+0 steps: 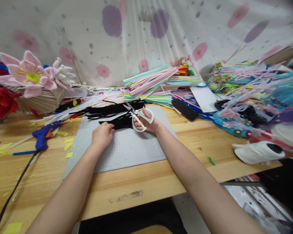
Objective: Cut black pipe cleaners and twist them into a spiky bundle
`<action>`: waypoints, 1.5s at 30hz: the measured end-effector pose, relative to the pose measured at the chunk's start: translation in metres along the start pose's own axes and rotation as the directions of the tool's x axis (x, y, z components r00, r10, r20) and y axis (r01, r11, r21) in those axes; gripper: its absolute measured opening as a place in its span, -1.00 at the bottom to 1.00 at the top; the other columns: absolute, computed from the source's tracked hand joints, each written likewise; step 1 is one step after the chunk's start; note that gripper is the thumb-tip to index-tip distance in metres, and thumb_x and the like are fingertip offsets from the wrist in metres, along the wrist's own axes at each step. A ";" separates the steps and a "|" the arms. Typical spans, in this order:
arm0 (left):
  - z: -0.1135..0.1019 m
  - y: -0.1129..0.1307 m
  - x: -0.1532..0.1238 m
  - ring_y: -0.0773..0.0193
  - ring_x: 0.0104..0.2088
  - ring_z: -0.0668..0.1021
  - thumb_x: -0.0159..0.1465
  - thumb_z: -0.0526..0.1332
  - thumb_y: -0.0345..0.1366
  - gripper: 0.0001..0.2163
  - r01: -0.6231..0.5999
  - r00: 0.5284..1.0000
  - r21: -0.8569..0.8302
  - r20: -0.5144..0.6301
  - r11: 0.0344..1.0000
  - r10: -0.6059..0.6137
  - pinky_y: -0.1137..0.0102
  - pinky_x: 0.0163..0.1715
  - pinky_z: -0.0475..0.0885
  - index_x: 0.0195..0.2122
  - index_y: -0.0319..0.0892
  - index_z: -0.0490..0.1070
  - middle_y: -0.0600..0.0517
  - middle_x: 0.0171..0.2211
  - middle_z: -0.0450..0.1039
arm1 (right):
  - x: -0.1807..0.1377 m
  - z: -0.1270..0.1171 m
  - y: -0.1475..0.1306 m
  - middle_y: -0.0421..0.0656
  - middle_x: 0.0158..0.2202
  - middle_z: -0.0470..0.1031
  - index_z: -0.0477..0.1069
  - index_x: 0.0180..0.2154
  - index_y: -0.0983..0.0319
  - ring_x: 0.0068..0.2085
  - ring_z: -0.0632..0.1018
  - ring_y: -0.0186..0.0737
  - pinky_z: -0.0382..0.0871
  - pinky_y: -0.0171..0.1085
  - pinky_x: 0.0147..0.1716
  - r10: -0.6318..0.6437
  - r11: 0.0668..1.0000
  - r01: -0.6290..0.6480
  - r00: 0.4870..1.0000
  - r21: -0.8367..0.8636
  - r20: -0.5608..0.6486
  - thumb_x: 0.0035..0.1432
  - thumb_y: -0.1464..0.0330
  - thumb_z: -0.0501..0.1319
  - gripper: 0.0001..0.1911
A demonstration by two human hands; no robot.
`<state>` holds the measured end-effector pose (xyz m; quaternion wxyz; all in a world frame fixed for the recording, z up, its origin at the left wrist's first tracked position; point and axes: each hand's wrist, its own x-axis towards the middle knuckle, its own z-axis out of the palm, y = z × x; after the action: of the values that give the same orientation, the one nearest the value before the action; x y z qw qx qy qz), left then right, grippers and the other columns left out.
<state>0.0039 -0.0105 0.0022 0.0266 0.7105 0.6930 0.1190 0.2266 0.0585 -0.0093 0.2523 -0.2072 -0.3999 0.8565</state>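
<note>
White-handled scissors [134, 112] hang in my right hand [150, 125], its fingers through and around the loops, blades pointing up and left, slightly apart. Under them lies a bundle of black pipe cleaners [122, 123]. My left hand [103, 134] pinches the near left end of that bundle. The fingers of my right hand are beside its right end; whether they also grip it is partly hidden by the handles. Just behind, another row of black pipe cleaners [100, 110] stretches across the far edge of the grey cutting mat [132, 156].
A blue glue gun [44, 134] with its cord and yellow scraps lie left. Pink felt-like flowers [30, 76] stand behind them. Coloured pipe cleaners [156, 79] pile up at the back. A dark phone [185, 110] and a white spool [255, 152] are on the right.
</note>
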 end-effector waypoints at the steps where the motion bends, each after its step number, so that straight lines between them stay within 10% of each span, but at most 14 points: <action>1: -0.001 -0.003 0.001 0.17 -0.19 0.49 0.21 0.05 -0.31 -0.74 0.028 0.999 -0.005 -0.028 1.000 -0.028 0.35 -0.31 0.33 -0.16 -0.10 0.48 0.00 -0.20 0.47 | -0.002 -0.002 -0.001 -0.18 -0.63 0.28 0.30 -0.40 0.32 -0.59 0.31 -0.35 0.22 -0.34 -0.60 0.031 0.998 -0.030 0.999 -0.051 0.020 0.09 -0.18 -0.25 -0.27; 7: -0.007 -0.025 0.006 0.11 -0.16 0.47 0.25 -0.02 -0.27 -0.69 0.101 0.967 0.001 -0.237 0.995 -0.098 0.30 -0.33 0.31 -0.11 -0.10 0.46 -0.05 -0.17 0.44 | -0.018 -0.011 -0.013 -0.18 -0.57 0.31 0.32 -0.39 0.27 -0.54 0.35 -0.32 0.25 -0.32 -0.55 -0.151 0.981 0.139 0.985 -0.134 -0.086 0.05 -0.19 -0.13 -0.34; 12: -0.005 -0.025 0.005 0.15 -0.19 0.47 0.26 -0.03 -0.24 -0.68 0.004 0.984 0.069 -0.180 0.998 0.008 0.32 -0.36 0.29 -0.09 -0.04 0.45 -0.02 -0.15 0.43 | -0.022 -0.012 -0.020 -0.22 -0.58 0.22 0.28 -0.46 0.21 -0.55 0.28 -0.36 0.22 -0.33 -0.56 -0.496 0.854 0.518 0.776 -0.056 -0.389 0.07 -0.17 -0.12 -0.41; 25: -0.005 -0.022 0.015 0.12 -0.14 0.46 0.26 -0.02 -0.15 -0.67 0.032 0.955 0.038 -0.297 0.999 -0.019 0.26 -0.12 0.28 -0.24 -0.16 0.50 -0.07 -0.17 0.45 | -0.010 -0.029 -0.013 -0.29 -0.64 0.22 0.26 -0.47 0.22 -0.62 0.28 -0.46 0.18 -0.41 -0.64 -0.524 0.832 0.545 0.704 -0.109 -0.480 0.12 0.12 0.13 -0.70; 34: -0.011 -0.003 0.067 0.06 -0.14 0.46 0.18 0.07 -0.21 -0.73 0.037 0.991 0.129 -0.132 0.991 -0.020 0.25 -0.16 0.32 -0.19 -0.16 0.47 -0.13 -0.19 0.42 | -0.015 -0.035 -0.009 -0.33 -0.65 0.25 0.26 -0.47 0.21 -0.64 0.25 -0.47 0.09 -0.43 -0.69 -0.578 0.811 0.386 0.647 -0.440 -0.497 -0.04 0.20 0.27 -0.74; 39: -0.017 -0.025 0.068 0.05 -0.08 0.43 0.16 0.09 -0.23 -0.74 0.031 0.992 0.102 -0.124 0.994 -0.019 0.25 -0.09 0.30 -0.18 -0.15 0.45 -0.12 -0.16 0.39 | -0.043 -0.048 -0.027 -0.24 -0.41 0.42 0.43 -0.37 0.22 -0.38 0.38 -0.32 0.24 -0.34 -0.41 -0.711 0.499 0.148 0.634 -0.854 -0.306 -0.24 0.30 0.37 -0.70; 45: -0.016 -0.041 0.092 0.05 0.08 0.31 0.08 0.21 -0.13 -0.47 -0.147 0.988 0.137 -0.036 0.980 0.153 0.29 0.06 0.20 0.06 -0.24 0.28 -0.16 0.05 0.26 | -0.075 -0.058 -0.047 -0.13 -0.38 0.51 0.51 -0.38 0.21 -0.29 0.42 -0.18 0.21 -0.27 -0.31 -0.543 0.087 -0.215 0.809 -0.973 -0.227 -0.09 0.29 0.23 -0.81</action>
<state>-0.0386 0.0804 0.0214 -0.0462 0.7581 0.6443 0.0903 0.3305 0.0734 0.0044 0.2509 -0.5046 -0.7943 0.2270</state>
